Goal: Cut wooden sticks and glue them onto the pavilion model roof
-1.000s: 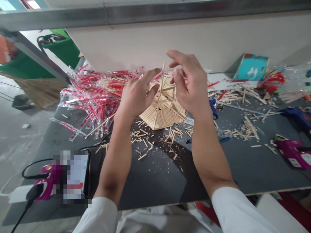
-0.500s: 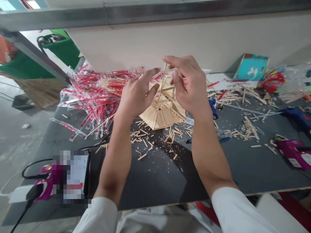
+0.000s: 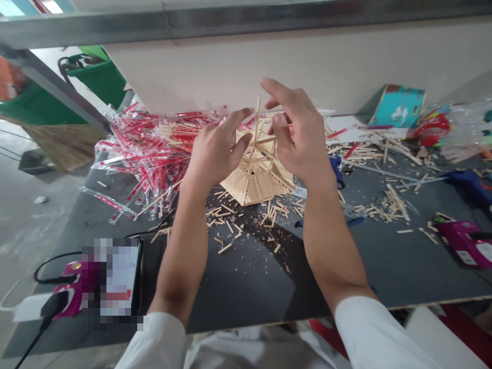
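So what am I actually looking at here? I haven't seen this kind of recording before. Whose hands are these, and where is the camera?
There is no machine here. A person works with bare hands, and the single camera sits on their head, looking forward and down, so you see everything from their own viewpoint.

The left hand and right hand are raised either side of a thin upright stick. It rises from a small model built of wooden sticks. Both hands are open, with fingertips close to the stick. I cannot tell whether they touch it.

The model stands on a dark table strewn with short stick offcuts. Behind the left hand lies a heap of red-and-clear wrapped sticks. A purple tool lies at the far right.
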Tool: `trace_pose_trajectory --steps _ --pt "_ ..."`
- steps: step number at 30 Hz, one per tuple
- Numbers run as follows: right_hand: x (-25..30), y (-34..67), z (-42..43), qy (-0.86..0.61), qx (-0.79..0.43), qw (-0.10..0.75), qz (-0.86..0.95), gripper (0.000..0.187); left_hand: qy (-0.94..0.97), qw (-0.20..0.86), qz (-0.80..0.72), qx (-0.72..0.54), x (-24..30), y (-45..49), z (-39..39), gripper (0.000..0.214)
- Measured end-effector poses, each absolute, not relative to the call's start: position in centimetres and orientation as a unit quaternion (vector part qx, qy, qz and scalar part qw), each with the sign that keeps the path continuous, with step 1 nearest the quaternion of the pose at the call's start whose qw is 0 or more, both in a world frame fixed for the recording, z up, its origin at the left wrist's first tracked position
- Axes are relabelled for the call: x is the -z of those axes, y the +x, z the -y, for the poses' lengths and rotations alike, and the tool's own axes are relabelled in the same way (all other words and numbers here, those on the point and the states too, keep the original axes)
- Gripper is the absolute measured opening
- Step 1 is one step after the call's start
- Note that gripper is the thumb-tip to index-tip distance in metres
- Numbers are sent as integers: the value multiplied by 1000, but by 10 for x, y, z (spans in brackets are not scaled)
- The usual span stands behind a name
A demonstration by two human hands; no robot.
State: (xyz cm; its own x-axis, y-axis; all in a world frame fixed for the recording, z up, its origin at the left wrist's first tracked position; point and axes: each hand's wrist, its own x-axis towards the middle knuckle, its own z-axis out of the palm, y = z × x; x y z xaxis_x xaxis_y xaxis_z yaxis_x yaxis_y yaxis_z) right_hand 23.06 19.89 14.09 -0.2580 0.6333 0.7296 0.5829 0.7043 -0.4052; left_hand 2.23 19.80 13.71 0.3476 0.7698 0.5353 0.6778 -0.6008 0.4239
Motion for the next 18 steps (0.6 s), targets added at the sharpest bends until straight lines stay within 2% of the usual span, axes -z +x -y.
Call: trace_pose_trajectory --steps 18 --pt "-146 230 -194 -394 -25 467 791 46 820 60 -455 -342 -138 20 -197 48"
